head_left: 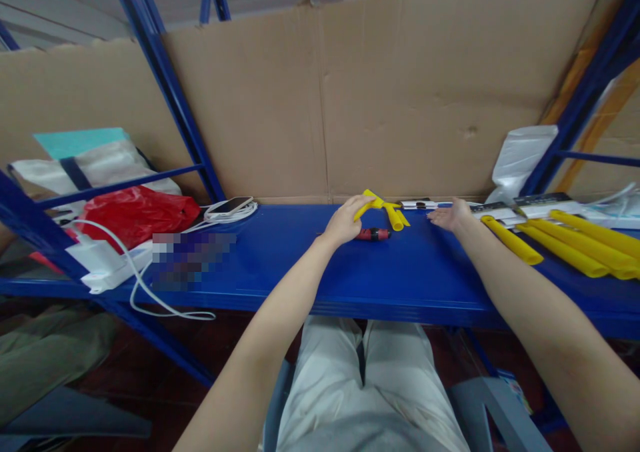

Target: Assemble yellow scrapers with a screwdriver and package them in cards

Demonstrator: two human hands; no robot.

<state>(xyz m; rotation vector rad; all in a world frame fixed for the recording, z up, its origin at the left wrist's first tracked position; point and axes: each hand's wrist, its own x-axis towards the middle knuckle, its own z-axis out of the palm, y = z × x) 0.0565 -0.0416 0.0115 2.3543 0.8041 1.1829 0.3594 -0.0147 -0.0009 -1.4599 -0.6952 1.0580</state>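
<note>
Pale trousers (327,379) nearest; left fingers (358,205) clamped on yellow piece (395,217); right fingers (439,217) apart; black label (545,199) print unreadable.

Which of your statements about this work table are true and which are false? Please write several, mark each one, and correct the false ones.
1. The left hand holds a branched yellow piece. True.
2. The right hand grips the red-and-black screwdriver. False: the right hand is open; the screwdriver lies on the blue table.
3. The smartphone rests on coiled white cable. True.
4. The red plastic bag is right of the yellow tubes. False: it is far to their left.
5. Brown cardboard stands behind the table. True.
</note>
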